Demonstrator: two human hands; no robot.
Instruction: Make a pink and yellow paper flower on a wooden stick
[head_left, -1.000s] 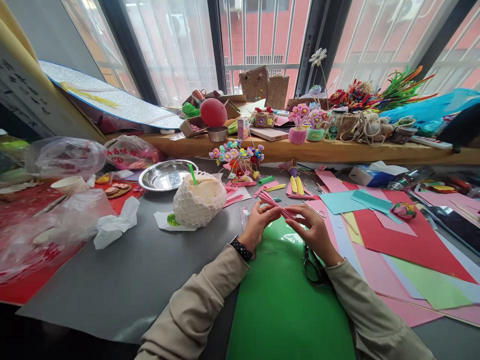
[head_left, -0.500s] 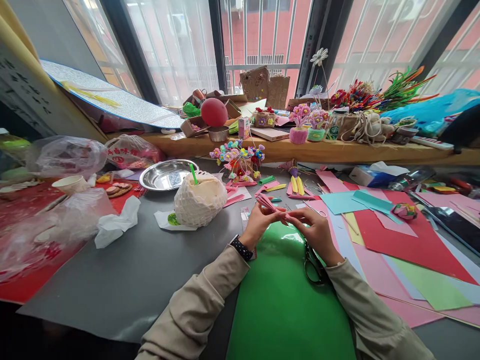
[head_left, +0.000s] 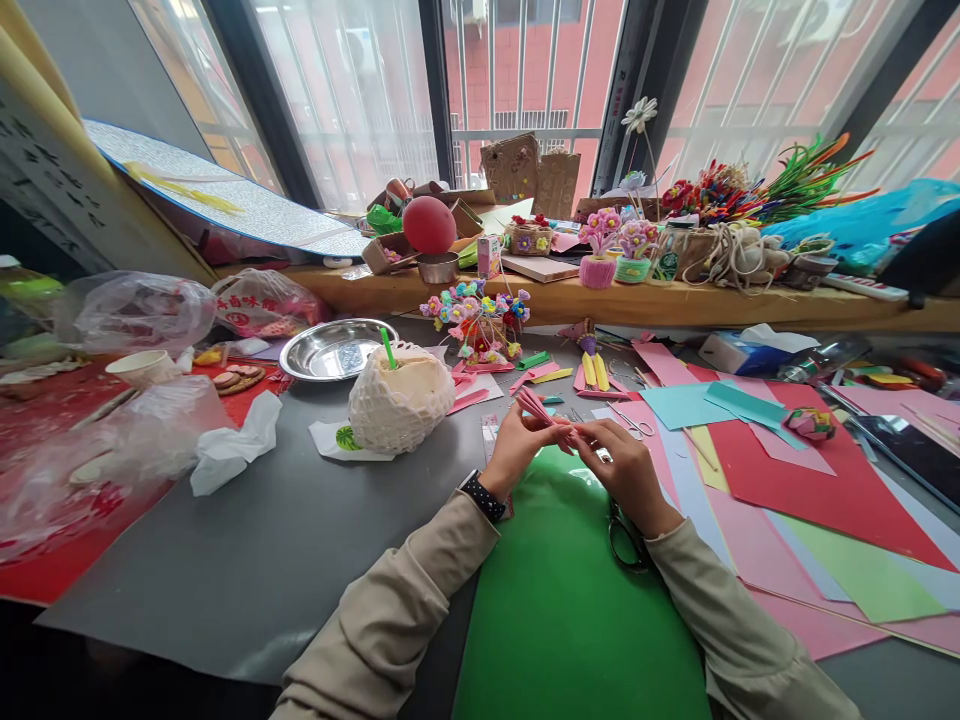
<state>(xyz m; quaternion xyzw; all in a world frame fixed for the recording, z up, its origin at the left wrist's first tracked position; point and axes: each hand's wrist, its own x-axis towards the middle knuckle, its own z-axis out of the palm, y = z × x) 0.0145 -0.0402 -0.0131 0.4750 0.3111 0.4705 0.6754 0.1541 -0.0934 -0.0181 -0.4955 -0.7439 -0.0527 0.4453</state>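
Here, pink paper (head_left: 534, 404) (leftward, Chinese-lettered bag (head_left: 262, 300))

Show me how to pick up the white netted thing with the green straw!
Probably cup the white netted thing around its wide, rounded sides, coming from the near side, since the metal plate sits close behind its left side. Don't pull the green straw: it's thin and pokes out of the top.

At nine o'clock, red characters on the plastic bag (head_left: 266, 302) include 卤味 — the rest blurs. Handwriting on the yellowish panel (head_left: 45, 165) at ten, lettering on the dark window frame (head_left: 628, 90) at one — unreadable.
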